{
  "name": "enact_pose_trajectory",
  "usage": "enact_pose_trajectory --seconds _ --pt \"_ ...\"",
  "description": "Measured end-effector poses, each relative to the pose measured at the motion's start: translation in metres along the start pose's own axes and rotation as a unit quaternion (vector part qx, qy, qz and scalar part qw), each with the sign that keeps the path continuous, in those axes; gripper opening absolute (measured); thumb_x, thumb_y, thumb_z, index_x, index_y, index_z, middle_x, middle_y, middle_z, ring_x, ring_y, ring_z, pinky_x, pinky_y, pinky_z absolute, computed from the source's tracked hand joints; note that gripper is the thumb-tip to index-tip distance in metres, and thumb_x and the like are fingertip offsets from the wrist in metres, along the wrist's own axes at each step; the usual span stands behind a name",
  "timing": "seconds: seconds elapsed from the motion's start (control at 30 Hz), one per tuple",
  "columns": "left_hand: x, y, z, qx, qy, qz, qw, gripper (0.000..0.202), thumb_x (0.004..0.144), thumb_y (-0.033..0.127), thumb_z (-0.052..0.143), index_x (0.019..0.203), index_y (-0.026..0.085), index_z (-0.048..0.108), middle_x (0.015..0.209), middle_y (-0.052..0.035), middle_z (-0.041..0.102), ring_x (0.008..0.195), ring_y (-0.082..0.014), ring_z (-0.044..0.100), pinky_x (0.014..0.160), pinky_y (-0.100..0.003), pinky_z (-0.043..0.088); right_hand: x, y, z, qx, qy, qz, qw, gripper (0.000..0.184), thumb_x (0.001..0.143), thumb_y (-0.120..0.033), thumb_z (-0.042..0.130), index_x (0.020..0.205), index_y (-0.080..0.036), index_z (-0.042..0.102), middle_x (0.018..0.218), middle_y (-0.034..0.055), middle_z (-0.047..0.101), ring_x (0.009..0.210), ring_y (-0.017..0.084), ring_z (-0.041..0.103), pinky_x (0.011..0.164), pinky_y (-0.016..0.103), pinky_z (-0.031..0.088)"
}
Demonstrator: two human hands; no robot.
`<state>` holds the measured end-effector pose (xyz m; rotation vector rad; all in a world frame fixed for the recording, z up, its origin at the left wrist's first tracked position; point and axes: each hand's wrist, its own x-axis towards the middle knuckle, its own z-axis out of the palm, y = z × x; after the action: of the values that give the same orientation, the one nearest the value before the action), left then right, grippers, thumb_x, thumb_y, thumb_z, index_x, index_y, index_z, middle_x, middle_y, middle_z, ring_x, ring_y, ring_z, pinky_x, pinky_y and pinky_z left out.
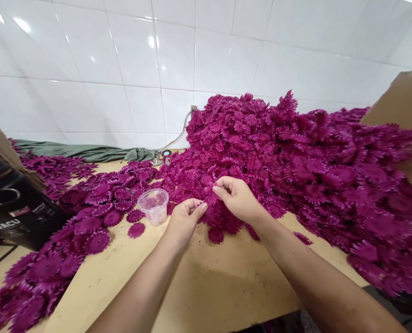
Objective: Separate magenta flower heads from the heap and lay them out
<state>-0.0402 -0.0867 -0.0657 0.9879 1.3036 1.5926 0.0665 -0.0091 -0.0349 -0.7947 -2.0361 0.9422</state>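
Observation:
My left hand [183, 222] and my right hand [238, 201] are close together at the near edge of a big heap of magenta fabric-like flowers [247, 138]. Thumb and fingers of each hand are pinched. Between them is a magenta flower piece [210, 193], gripped from both sides. Its outline blends into the heap behind, so its exact shape is hard to make out. Just left of my left hand stands a small clear plastic cup [153, 203]; what is inside is not clear. A single flower disc [136, 230] lies in front of the cup.
More flower discs [88, 224] spread in a band along the left of the tan tabletop [226, 282]. A black printed box [15, 203] leans at far left. Green cloth [74, 150] lies along the tiled wall [129, 60]. Cardboard [396, 106] stands at right behind the heap.

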Motion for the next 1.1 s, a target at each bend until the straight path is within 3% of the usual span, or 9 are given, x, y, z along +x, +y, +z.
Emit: enact_pose_trajectory --seconds 0.13,0.2,0.27,0.37,0.5,0.6,0.77,0.97,1.1 --pt "-0.004 0.004 -0.001 0.079 -0.006 0.031 0.996 0.027 0.060 0.036 0.062 0.049 0.018 0.045 0.045 0.0072 0.038 0.046 -0.0068 0.033 0.048 -0.022 0.029 0.029 0.025 -0.034 -0.059 0.214 0.083 0.972 0.018 0.076 -0.023 0.041 0.058 -0.019 0.044 0.050 -0.0042 0.039 0.047 0.010 0.035 0.050 0.025 0.035" --pt "-0.006 0.004 -0.001 0.103 -0.006 0.035 0.994 0.029 0.062 0.038 0.060 0.049 0.018 0.043 0.046 0.0069 0.038 0.047 -0.0074 0.033 0.048 -0.022 0.029 0.038 0.033 -0.056 -0.079 0.258 0.089 0.959 0.014 0.075 -0.022 0.042 0.063 -0.018 0.048 0.056 -0.0019 0.044 0.053 0.012 0.041 0.058 0.029 0.040" --pt "-0.006 0.003 -0.001 0.112 0.005 0.038 0.993 0.030 0.063 0.042 0.057 0.051 0.019 0.043 0.048 0.0067 0.037 0.048 -0.0078 0.033 0.047 -0.022 0.028 0.037 0.032 -0.069 -0.128 0.247 0.067 0.958 0.009 0.067 -0.021 0.054 0.074 -0.016 0.057 0.072 0.0032 0.055 0.067 0.016 0.051 0.070 0.034 0.043" --pt "-0.002 -0.002 0.000 0.106 0.019 0.029 0.994 0.037 0.063 0.049 0.056 0.051 0.019 0.039 0.049 0.0072 0.034 0.048 -0.0076 0.030 0.046 -0.022 0.026 0.018 0.014 -0.059 -0.199 0.188 -0.001 0.962 0.030 0.063 -0.023 0.062 0.093 -0.017 0.062 0.100 0.0100 0.058 0.093 0.023 0.053 0.083 0.038 0.042" --pt "0.002 -0.008 -0.002 0.068 0.041 -0.002 0.997 0.048 0.058 0.061 0.057 0.049 0.020 0.034 0.046 0.0081 0.030 0.045 -0.0067 0.027 0.043 -0.021 0.023 -0.018 -0.013 -0.011 -0.108 -0.046 0.011 0.993 0.014 0.074 -0.030 0.055 0.074 -0.018 0.062 0.072 0.0033 0.062 0.067 0.015 0.057 0.064 0.028 0.045" --pt "0.001 -0.007 -0.004 0.030 0.060 -0.010 0.998 0.053 0.055 0.068 0.056 0.049 0.019 0.036 0.044 0.0077 0.033 0.044 -0.0064 0.029 0.042 -0.021 0.024 -0.029 -0.017 0.014 -0.092 -0.110 0.052 0.988 0.010 0.069 -0.023 0.061 0.063 -0.017 0.055 0.060 -0.0012 0.056 0.056 0.011 0.051 0.054 0.022 0.040" --pt "-0.004 0.002 -0.002 0.003 0.017 0.010 1.000 0.045 0.054 0.060 0.063 0.057 0.016 0.050 0.052 0.0044 0.048 0.052 -0.0100 0.044 0.051 -0.023 0.036 -0.024 -0.004 0.014 -0.137 -0.065 0.014 0.988 0.014 0.076 -0.019 0.049 0.065 -0.017 0.056 0.056 -0.0023 0.052 0.053 0.009 0.046 0.052 0.021 0.036" --pt "-0.001 -0.001 -0.005 0.042 0.001 0.027 0.999 0.034 0.057 0.045 0.065 0.050 0.017 0.047 0.046 0.0054 0.046 0.046 -0.0071 0.038 0.046 -0.021 0.031 -0.028 -0.007 0.007 -0.230 0.041 -0.137 0.963 0.033 0.076 -0.013 0.046 0.108 -0.017 0.055 0.103 0.0106 0.055 0.082 0.017 0.054 0.077 0.033 0.044" --pt "-0.001 -0.002 -0.007 0.058 -0.003 0.014 0.998 0.035 0.059 0.046 0.063 0.048 0.017 0.045 0.044 0.0042 0.048 0.044 -0.0068 0.039 0.045 -0.020 0.030 -0.024 -0.008 0.007 -0.193 -0.010 -0.154 0.969 0.021 0.079 -0.011 0.041 0.080 -0.016 0.062 0.080 0.0076 0.061 0.077 0.018 0.056 0.073 0.032 0.045"
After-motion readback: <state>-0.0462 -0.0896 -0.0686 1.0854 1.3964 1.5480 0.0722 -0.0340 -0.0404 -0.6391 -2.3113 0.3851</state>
